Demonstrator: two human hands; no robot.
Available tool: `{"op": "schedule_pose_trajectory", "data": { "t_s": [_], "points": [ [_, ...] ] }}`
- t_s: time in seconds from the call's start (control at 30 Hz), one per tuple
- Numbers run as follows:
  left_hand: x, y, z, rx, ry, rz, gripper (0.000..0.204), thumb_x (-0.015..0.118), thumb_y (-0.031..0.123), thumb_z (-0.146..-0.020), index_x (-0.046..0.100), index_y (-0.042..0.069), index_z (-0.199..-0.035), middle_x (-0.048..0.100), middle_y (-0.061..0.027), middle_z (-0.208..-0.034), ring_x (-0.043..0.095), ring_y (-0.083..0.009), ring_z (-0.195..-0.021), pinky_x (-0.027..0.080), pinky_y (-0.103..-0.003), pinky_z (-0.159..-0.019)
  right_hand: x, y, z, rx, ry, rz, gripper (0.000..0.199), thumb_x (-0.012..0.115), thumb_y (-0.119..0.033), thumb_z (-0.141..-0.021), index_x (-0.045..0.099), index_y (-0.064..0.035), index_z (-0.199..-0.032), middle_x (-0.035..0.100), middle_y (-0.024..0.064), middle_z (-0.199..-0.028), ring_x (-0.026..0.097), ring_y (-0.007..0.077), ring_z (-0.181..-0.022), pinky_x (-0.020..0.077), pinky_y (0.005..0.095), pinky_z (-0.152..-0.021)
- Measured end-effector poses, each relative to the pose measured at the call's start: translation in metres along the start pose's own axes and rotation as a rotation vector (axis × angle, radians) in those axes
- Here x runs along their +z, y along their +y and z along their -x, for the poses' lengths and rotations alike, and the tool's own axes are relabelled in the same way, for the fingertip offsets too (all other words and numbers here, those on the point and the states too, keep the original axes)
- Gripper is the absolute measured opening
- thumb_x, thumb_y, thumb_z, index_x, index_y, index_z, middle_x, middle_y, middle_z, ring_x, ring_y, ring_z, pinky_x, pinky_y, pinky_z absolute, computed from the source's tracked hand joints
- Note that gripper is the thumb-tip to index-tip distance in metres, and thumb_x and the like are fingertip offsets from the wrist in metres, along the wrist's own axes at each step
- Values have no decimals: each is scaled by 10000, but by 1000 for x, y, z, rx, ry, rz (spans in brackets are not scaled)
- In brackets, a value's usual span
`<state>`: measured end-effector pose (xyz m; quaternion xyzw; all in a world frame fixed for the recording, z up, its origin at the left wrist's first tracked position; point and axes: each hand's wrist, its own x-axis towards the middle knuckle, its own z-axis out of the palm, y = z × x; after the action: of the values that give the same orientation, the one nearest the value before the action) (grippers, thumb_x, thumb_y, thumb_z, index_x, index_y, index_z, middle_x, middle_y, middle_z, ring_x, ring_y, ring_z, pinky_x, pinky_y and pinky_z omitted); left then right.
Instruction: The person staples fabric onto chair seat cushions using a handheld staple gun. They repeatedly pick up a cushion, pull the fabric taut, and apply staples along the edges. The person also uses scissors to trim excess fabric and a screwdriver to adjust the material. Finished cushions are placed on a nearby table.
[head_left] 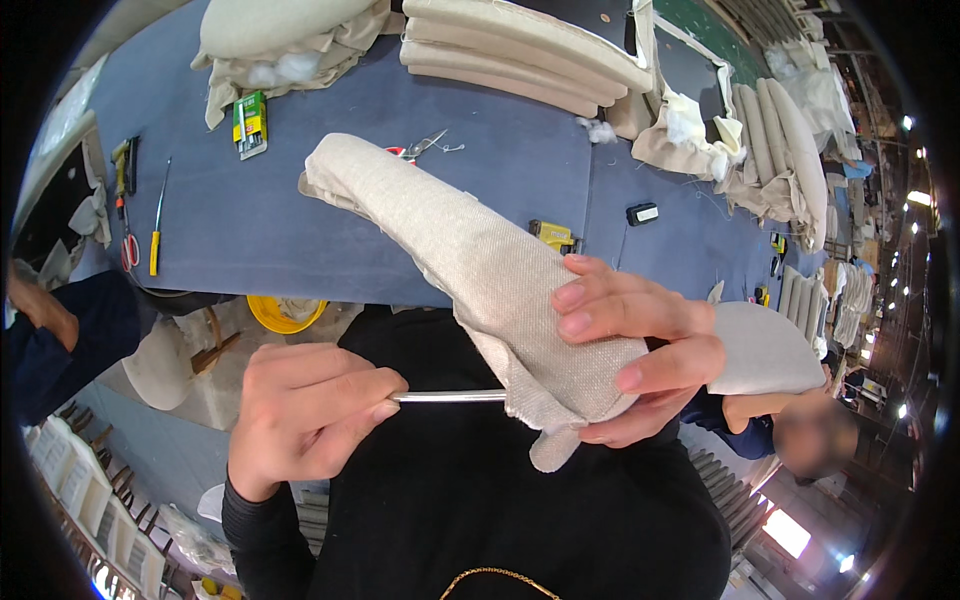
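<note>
My left hand [310, 415] is closed round the end of a thin, shiny metal rod [455, 397]; any handle is hidden in the fist. The rod's far end meets the folded fabric edge at the near corner of a beige fabric-covered pad [470, 240], and its tip is out of sight. My right hand [645, 345] grips that same corner, fingers on top and thumb side below. Seen nearly edge-on, the pad slants up and left above the table. A small fabric flap [555, 450] hangs from the corner.
On the blue-covered table [330, 230] lie scissors [420, 147], a yellow-handled screwdriver [158, 225], a green-yellow box [250, 125] and a yellow tool [553, 236]. Stacked beige pads [520, 55] line the far side. A yellow bucket [285, 315] stands below. Other people are at left and right.
</note>
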<state>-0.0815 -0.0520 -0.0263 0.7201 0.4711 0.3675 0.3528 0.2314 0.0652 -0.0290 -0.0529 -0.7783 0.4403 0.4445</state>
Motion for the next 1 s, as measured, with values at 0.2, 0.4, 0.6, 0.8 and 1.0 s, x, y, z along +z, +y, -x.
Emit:
{"op": "schedule_pose_trajectory", "data": {
  "t_s": [0.2, 0.4, 0.6, 0.8, 1.0],
  "points": [
    [-24, 21, -9, 16, -71, -145, 157, 771, 152, -840, 821, 40, -937, 713, -65, -747, 666, -220, -600, 451, -348, -521, 5, -2, 0, 7, -9, -12, 659, 1031, -165, -703, 685, -55, -1254, 770, 327, -1213, 780, 506, -1111, 551, 651, -1058],
    [-31, 17, 0, -41, -74, -88, 171, 763, 157, -824, 812, 22, -918, 719, -80, -743, 659, -227, -594, 450, -353, -529, 12, -3, -2, 25, 18, -16, 616, 1029, -154, -697, 690, -46, -1200, 768, 328, -1215, 779, 502, -1112, 560, 641, -1040],
    [-35, 15, 6, -81, -63, -52, 101, 825, 76, -845, 820, 38, -939, 734, -75, -781, 690, -235, -616, 496, -340, -540, 4, -4, 1, 61, -48, -40, 720, 999, -143, -718, 627, -52, -1328, 721, 339, -1293, 717, 506, -1229, 475, 672, -1128],
    [-10, 15, 21, -119, -36, 27, 122, 825, 54, -857, 813, 50, -978, 737, -71, -798, 691, -228, -625, 498, -340, -538, 5, -1, 2, 50, -76, -49, 755, 993, -140, -727, 614, -39, -1372, 706, 353, -1319, 684, 518, -1299, 419, 669, -1198],
    [-20, 40, 7, -103, -76, -121, 172, 824, 66, -828, 809, 40, -997, 739, -73, -810, 694, -227, -633, 499, -343, -541, 19, -3, -4, 39, 56, -18, 593, 990, -85, -677, 720, -20, -1201, 787, 304, -1186, 786, 485, -1128, 584, 600, -1011]
  ]
}}
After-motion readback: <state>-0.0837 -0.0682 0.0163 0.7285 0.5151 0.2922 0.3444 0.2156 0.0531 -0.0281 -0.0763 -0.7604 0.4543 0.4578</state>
